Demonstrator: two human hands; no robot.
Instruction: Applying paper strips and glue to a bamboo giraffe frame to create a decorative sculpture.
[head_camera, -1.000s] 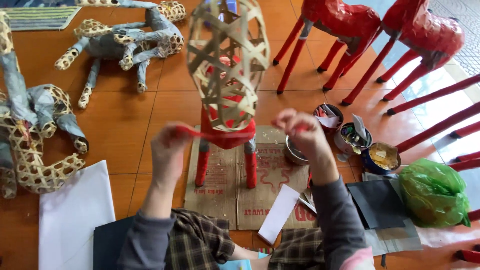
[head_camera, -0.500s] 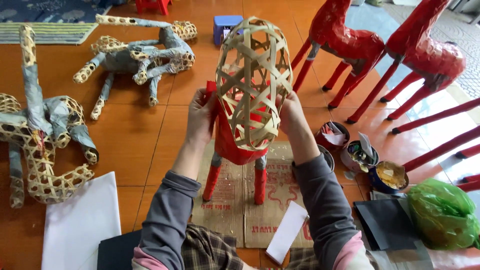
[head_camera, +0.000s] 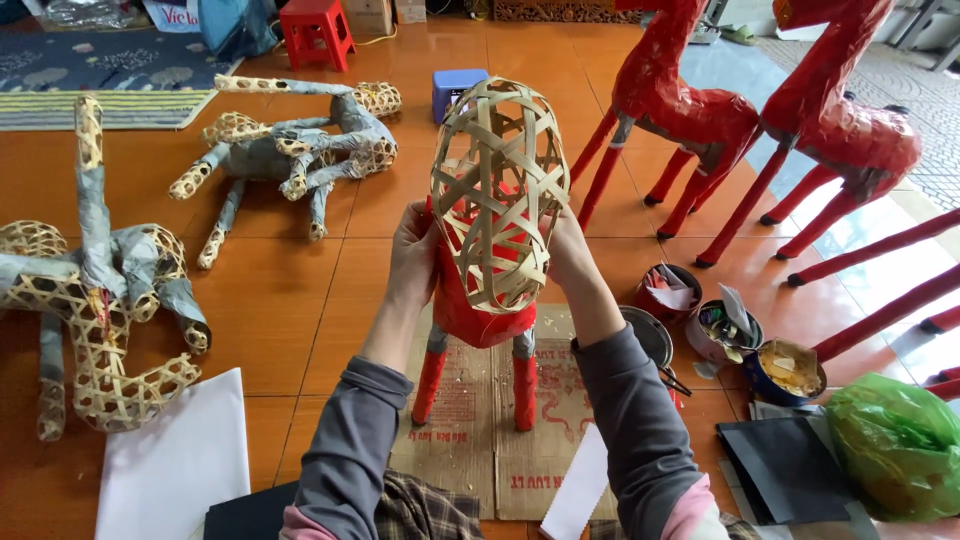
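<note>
In the head view, there is one woven bamboo frame (head_camera: 500, 190), egg-shaped and open like a lattice, sitting on top of one small animal figure (head_camera: 480, 320) covered in red paper. The figure stands on a flat piece of cardboard (head_camera: 470, 440) on the orange tiled floor (head_camera: 300, 300), in the middle of the view, directly in front of the person. Its two front legs are red below and grey above.

The left hand (head_camera: 413, 255) is raised with the forearm going up, and its fingers press on the left side of the red body, just under the frame. The right hand (head_camera: 565, 255) does the same on the right side, with fingers curled against the frame and the body. Both hands are grasping the figure between them.

Two tall red figures (head_camera: 760, 110) with long thin legs stand at the upper right. Two unfinished bamboo figures (head_camera: 290, 150), partly wrapped in grey paper, lie on the left. Three round tins (head_camera: 730, 330) are near the right arm, beside one green plastic bag (head_camera: 900, 450). One white sheet (head_camera: 175, 465) lies at the lower left.
</note>
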